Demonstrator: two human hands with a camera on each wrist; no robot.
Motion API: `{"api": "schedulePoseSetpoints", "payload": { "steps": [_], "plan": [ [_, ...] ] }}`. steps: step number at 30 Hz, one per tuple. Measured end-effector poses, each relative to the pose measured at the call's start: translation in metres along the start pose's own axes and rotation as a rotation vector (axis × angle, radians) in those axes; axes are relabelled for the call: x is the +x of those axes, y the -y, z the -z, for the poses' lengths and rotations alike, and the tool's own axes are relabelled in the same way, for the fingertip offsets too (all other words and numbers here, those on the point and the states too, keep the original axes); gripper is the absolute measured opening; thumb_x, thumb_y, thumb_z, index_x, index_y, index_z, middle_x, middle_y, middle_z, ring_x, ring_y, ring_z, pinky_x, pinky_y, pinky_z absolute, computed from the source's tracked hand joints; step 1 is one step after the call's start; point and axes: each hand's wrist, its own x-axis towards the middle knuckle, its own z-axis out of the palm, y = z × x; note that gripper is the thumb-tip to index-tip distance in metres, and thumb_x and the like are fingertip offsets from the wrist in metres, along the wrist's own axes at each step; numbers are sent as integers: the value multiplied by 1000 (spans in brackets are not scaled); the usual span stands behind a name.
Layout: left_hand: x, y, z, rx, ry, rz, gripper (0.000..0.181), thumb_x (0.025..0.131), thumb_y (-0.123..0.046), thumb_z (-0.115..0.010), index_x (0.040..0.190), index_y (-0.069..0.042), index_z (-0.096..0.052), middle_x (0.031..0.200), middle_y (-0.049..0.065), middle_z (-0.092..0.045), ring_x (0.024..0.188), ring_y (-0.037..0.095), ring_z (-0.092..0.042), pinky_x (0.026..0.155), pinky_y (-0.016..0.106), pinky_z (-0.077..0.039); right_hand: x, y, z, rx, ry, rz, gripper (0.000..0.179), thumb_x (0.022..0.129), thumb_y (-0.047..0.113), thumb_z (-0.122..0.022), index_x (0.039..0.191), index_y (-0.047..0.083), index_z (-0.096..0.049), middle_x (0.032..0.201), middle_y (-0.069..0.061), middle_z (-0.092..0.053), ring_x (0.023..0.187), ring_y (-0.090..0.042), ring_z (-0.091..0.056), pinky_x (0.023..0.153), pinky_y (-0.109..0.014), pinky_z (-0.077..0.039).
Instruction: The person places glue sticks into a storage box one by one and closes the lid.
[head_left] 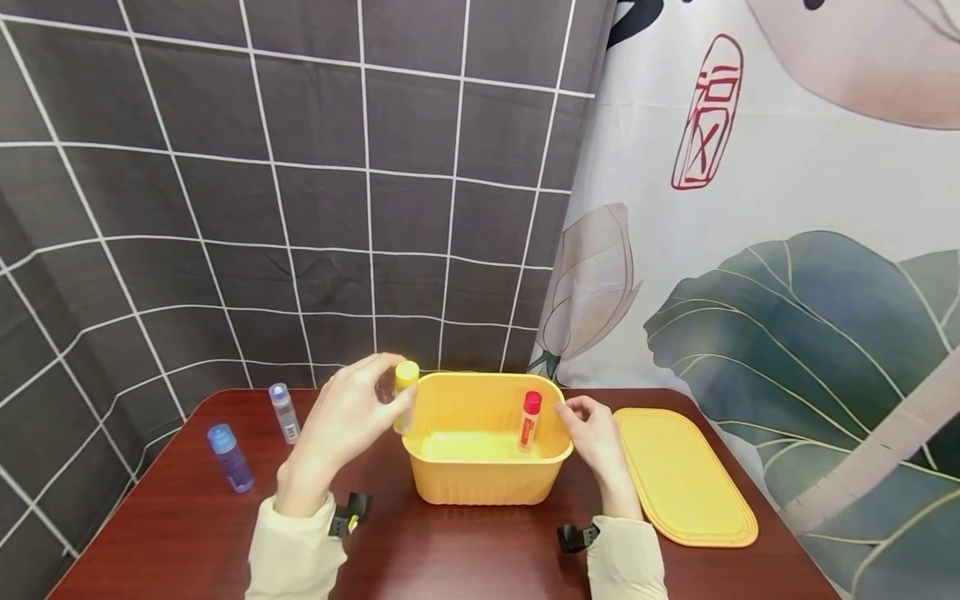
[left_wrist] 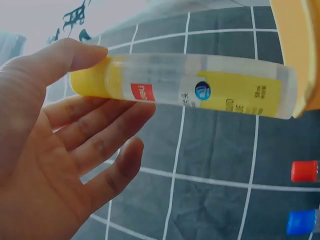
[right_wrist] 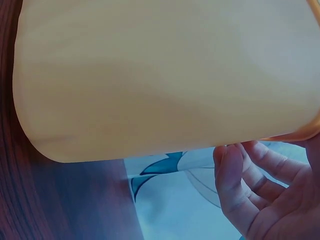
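My left hand (head_left: 352, 408) pinches a clear liquid glue bottle (left_wrist: 200, 87) by its yellow cap, fingers on one side and thumb on the other. In the head view this bottle hangs upright beside the left rim of a yellow plastic box (head_left: 487, 483). A red-capped glue bottle (head_left: 528, 429) stands inside the box, near its right wall. My right hand (head_left: 596, 433) grips the box's right rim; in the right wrist view its bent fingers (right_wrist: 232, 172) meet the box edge.
Two bottles are on the dark red table (head_left: 172, 533) at left: a blue one (head_left: 232, 462) and a clear one with a blue cap (head_left: 285, 414). A flat yellow lid (head_left: 686, 475) lies right of the box. A grey checked curtain (head_left: 300, 200) hangs behind.
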Motion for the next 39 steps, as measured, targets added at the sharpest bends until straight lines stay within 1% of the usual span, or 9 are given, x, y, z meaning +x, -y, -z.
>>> {"api": "schedulePoseSetpoints", "payload": {
  "steps": [6,11,16,20,24,27,30,33,39],
  "plan": [
    [30,-4,-8,-43,138,-54,22,84,-24,-75,102,-17,-69,84,-7,-63,74,12,-58,68,32,-49,1,1,2,-13,13,-4,25,94,24,-65,101,0,-68,79,-9,-60,71,-23,-54,60,-29,-46],
    [54,-7,-20,-119,288,-91,18,84,-23,-73,100,-15,-69,83,-7,-67,77,9,-64,74,32,-52,0,1,2,-15,10,-9,25,94,24,-66,101,0,-68,78,-9,-60,70,-23,-55,59,-29,-46],
    [76,-11,-35,-128,431,-113,19,85,-20,-74,101,-11,-69,85,-5,-67,76,11,-63,75,30,-53,0,1,3,2,16,-19,25,94,24,-65,101,0,-68,79,-9,-59,70,-23,-54,59,-28,-46],
    [94,-14,-55,-93,534,-146,19,85,-21,-75,100,-11,-69,84,-4,-66,74,12,-61,73,28,-53,2,0,4,13,-3,-10,24,94,23,-66,100,-1,-68,78,-9,-58,70,-22,-53,58,-28,-45],
    [109,-15,-76,11,641,-175,15,84,-22,-75,94,-13,-68,79,-5,-64,72,11,-58,70,26,-49,2,-1,5,3,-6,-16,24,94,23,-66,100,0,-68,78,-9,-58,70,-22,-53,59,-28,-44],
    [116,-18,-86,99,713,-172,12,83,-20,-76,89,-14,-68,75,-5,-62,71,13,-55,67,27,-46,1,0,5,5,11,-18,25,94,24,-66,101,0,-68,79,-9,-59,71,-23,-53,60,-29,-45],
    [121,-22,-93,149,772,-154,11,83,-19,-76,86,-14,-67,75,-3,-61,72,14,-55,66,27,-45,2,0,4,12,15,-12,25,94,23,-66,101,-1,-67,79,-9,-58,72,-22,-53,60,-29,-45],
    [125,-26,-99,180,804,-139,9,83,-19,-75,85,-15,-67,77,-3,-61,75,14,-54,66,27,-45,2,-1,3,17,12,-7,23,94,21,-67,100,-1,-68,78,-8,-58,72,-22,-53,61,-29,-45],
    [129,-32,-111,244,822,-106,9,82,-19,-74,89,-17,-69,85,-2,-60,82,15,-54,70,29,-46,2,-2,2,27,16,-6,23,94,21,-67,100,-1,-68,77,-8,-58,71,-22,-54,61,-29,-45]
  ]
}}
